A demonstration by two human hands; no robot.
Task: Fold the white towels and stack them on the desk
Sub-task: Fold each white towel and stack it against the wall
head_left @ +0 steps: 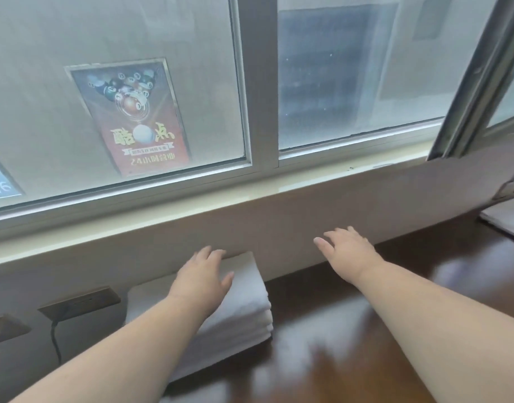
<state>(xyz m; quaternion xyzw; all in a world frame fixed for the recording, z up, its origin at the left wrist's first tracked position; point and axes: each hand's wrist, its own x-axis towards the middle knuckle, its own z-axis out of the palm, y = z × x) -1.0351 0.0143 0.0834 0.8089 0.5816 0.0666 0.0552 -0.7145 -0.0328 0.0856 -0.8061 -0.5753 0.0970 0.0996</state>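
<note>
**Head view: folded stack at the desk's back edge, both hands spread**

Head camera gives me the scene, so I read it from the left. Two dark wall sockets (pixel 79 303) sit low on the wall, and a black cord (pixel 55 338) drops from the nearer one. Behind the frosted window (pixel 119 39) hangs a red billiards poster (pixel 130 117) with a rack of numbered balls; its Chinese lettering includes "24", the rest too soft for me to read. A blue sign at the far left edge shows "16".

My left hand (pixel 202 279) lies flat, fingers relaxed and wide, on top of the stack of white towels (pixel 241 309). That stack is neatly folded, several layers with even rounded edges facing right, and it sits at the back edge of the dark wooden desk (pixel 351 359), against the wall below the sill (pixel 250 196).

My right hand (pixel 347 250) is spread open over the desk's back edge and holds nothing, apart from the stack. At the far right edge lies another white cloth (pixel 509 221), flat, only partly in view.
</note>
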